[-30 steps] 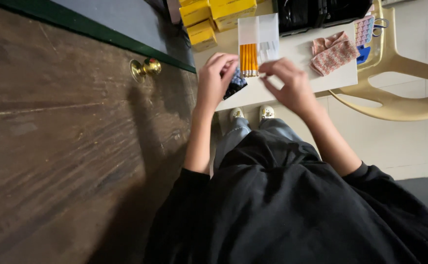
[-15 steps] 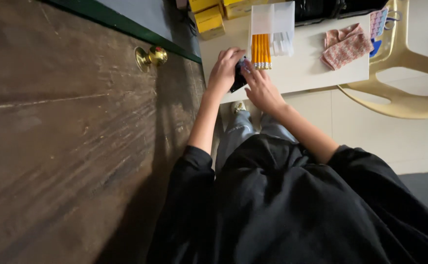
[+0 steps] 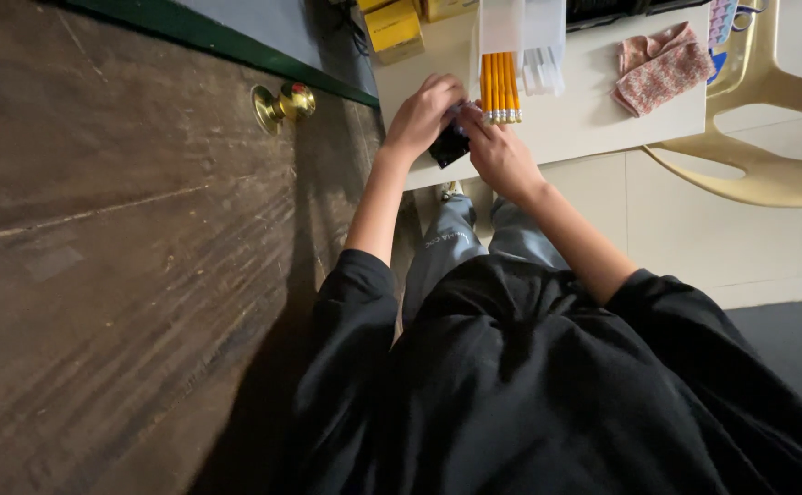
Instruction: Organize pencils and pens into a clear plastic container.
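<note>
White and smooth, the surface [image 3: 603,119] sits at the far end of the view, with a scuffed dark wooden door [image 3: 126,275] and its brass knob [image 3: 284,104] running down the left. Nearest the camera, a loose black top [image 3: 548,394] fills the bottom, bare forearms reaching out over grey-blue trousers. Both hands meet at the surface's near edge. The left hand [image 3: 422,115] curls over a small black object [image 3: 449,145], fingers wrapped round its upper side; the right hand [image 3: 500,158] pinches the same object from the other side, fingers closed on it. What the object is, I cannot tell: it looks dark, boxy and matte. Just beyond the knuckles lies a neat row of yellow pencils [image 3: 499,87] with metal ends, in a clear flat packet [image 3: 522,37], seemingly untouched, so the handling looks to be at an early stage. Farther right, a crumpled pink patterned cloth [image 3: 659,69] lies soft on the surface. Yellow boxes [image 3: 395,27] stand at the far left corner, and a cream plastic chair [image 3: 768,119] curves past the right side.
</note>
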